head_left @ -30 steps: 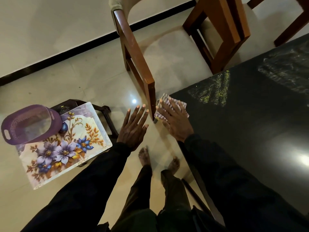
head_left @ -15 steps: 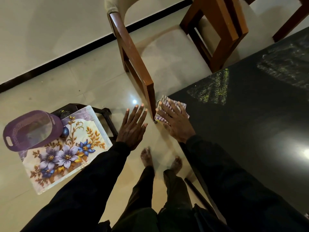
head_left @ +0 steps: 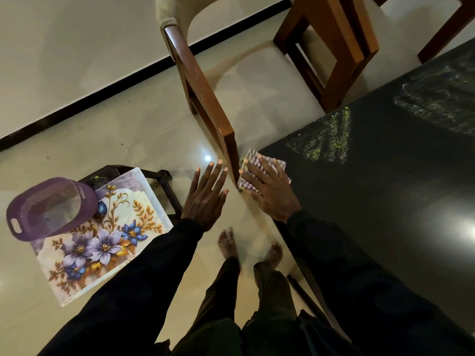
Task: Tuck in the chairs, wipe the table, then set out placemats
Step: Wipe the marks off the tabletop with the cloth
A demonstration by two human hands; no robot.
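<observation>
Wiping table [head_left: 385, 201] corner.
Right hand [head_left: 270, 194], fingers flat and splayed, presses cloth [head_left: 259, 161] down for full contact; left hand [head_left: 205, 199] at its 9 o'clock, fingers apart, empty, likely balancing.

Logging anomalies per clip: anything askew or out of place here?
The wooden chair stands skewed beside the dark table, seat exposed, not tucked in; the floral placemats overhang their small stool.

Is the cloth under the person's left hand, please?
No, the cloth lies under the right hand at the table corner, while the left hand is spread open, holding nothing.
</observation>
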